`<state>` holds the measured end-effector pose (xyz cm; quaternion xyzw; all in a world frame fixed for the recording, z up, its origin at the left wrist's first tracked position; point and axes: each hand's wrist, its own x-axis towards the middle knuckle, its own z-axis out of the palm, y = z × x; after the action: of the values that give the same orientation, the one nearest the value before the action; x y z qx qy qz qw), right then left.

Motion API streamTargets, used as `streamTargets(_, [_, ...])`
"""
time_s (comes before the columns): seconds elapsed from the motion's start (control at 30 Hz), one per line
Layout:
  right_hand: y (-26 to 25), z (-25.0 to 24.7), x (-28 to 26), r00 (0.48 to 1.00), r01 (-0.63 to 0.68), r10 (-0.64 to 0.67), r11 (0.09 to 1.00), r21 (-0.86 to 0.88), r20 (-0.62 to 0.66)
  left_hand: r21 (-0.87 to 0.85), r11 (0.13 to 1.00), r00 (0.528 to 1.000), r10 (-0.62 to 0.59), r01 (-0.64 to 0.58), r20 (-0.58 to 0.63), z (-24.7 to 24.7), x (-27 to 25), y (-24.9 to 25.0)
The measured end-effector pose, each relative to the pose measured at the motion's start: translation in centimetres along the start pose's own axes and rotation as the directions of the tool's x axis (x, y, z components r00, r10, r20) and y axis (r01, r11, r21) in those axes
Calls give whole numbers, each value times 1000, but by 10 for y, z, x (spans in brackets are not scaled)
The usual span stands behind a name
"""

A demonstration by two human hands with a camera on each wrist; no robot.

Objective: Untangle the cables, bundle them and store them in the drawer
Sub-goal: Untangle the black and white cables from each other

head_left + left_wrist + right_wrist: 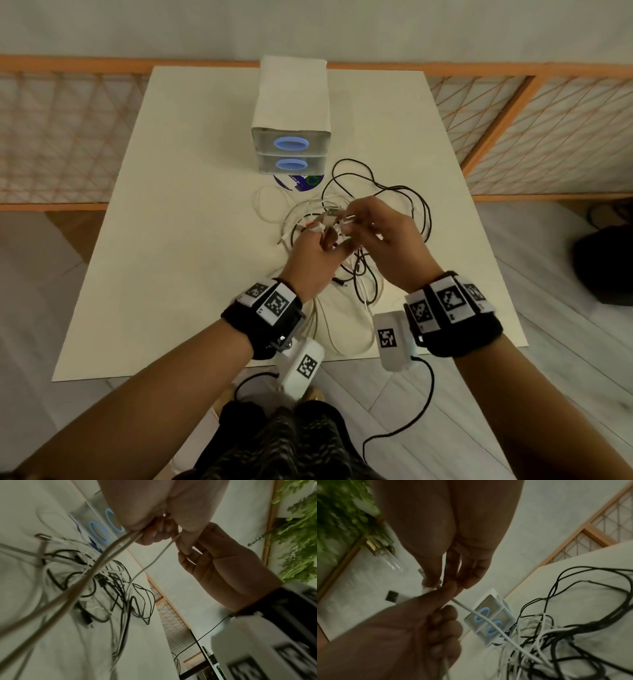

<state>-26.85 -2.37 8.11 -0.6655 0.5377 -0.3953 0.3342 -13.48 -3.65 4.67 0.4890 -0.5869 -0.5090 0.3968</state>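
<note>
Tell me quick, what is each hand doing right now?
Left hand: holds white cable strands, fingers curled round them.
Right hand: pinches the white cable's end.

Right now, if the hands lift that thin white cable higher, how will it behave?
Probably floppy: the thin white cable sags from the right hand and left hand. It likely drags the tangled black cables it runs into.

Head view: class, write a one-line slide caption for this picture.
Both hands, left and right, pinch white cable ends above tangled cables before a shut two-drawer box.
</note>
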Motion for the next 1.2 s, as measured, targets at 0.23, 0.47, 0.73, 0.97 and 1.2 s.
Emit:
streamTargets(0.23, [13, 17, -49, 867, -464, 466, 884, 55, -177, 86, 996, 997, 21, -15, -71, -9, 4, 6])
streamTargets(0.47, [34, 42, -47, 608, -679, 601, 55, 732, 519, -516, 734, 896, -331, 442, 296, -11, -22, -4])
streamTargets(0.73, [20, 19, -14, 557, -815, 772, 438, 380, 307, -62, 691, 654, -647, 720, 392, -29, -57, -32])
streamTargets(0.97, [-21, 39, -59, 797, -377, 500, 850, -369, 338, -144, 681, 674, -630, 718, 386, -18, -36, -15])
streamTargets(1.2, [2, 51, -118, 627, -249, 536, 825, -507, 565, -581, 511, 773, -454, 634, 444, -24, -4, -3])
